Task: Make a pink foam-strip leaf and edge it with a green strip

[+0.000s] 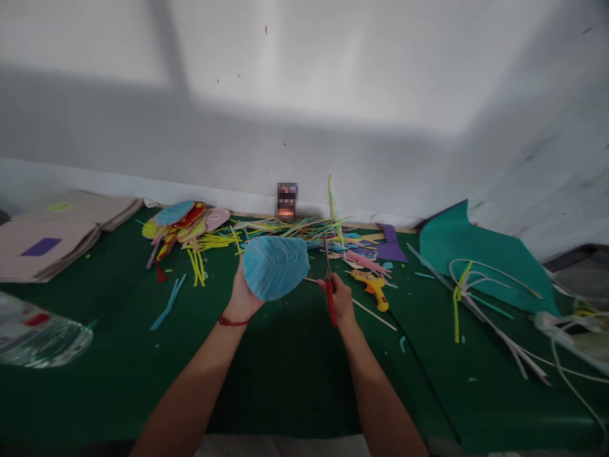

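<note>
My left hand (244,293) grips a blue paper leaf (276,266) by its left side, fingers hidden behind it. The leaf is made of folded strips in a chevron pattern and is held up above the green table. In my right hand (341,299) are red-handled scissors (330,295), blades pointing up and away from me. The scissors are apart from the leaf, to its right. A thin pale stick shows between the leaf and my right hand.
Coloured paper strips (304,227) lie piled by the wall, near a propped phone (287,201). A yellow glue gun (375,291) with a black cord sits right. Finished paper leaves (217,219), folders (52,247), a clear bottle (42,333), teal sheet (476,254) and wires (495,327) surround.
</note>
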`<state>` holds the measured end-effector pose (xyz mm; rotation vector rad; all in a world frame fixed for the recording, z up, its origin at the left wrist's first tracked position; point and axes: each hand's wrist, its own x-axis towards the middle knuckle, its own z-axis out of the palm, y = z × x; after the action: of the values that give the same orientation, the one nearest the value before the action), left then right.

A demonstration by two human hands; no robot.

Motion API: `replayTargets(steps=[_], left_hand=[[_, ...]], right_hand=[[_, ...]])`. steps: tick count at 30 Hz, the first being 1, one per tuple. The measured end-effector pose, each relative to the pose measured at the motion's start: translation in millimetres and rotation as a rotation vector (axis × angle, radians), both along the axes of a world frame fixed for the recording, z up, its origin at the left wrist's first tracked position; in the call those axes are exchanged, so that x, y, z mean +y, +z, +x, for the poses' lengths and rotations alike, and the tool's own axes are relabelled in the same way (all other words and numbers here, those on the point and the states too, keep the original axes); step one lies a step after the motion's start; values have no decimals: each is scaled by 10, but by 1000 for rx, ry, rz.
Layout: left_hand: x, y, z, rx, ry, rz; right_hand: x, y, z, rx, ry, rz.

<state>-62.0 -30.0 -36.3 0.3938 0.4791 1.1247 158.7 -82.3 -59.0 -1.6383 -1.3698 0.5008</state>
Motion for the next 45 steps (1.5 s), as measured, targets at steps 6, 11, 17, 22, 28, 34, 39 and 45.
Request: replayTargets(steps=[6,11,17,22,28,34,39,45], left_hand=[[9,105,-48,251,71,116],[-13,119,-19,446,215,136],[21,119,-39,510,273,115],[54,69,-46,542,352,154],[72,29,-95,735,421,331],[53,69,-117,893,472,449],[45,89,-117,931,480,515],[37,85,-134,962,506,538]], right_hand=[[28,2,26,-8,-31,-1],[35,-12,32,-14,13,6],[36,-28,41,3,14,7],[74,-100,43,212,134,-12],[92,-121,-10,394,304,-31],[65,-70,-71,514,356,-24],[40,-55,-84,582,337,-56],[-40,62,-117,570,245,-113]])
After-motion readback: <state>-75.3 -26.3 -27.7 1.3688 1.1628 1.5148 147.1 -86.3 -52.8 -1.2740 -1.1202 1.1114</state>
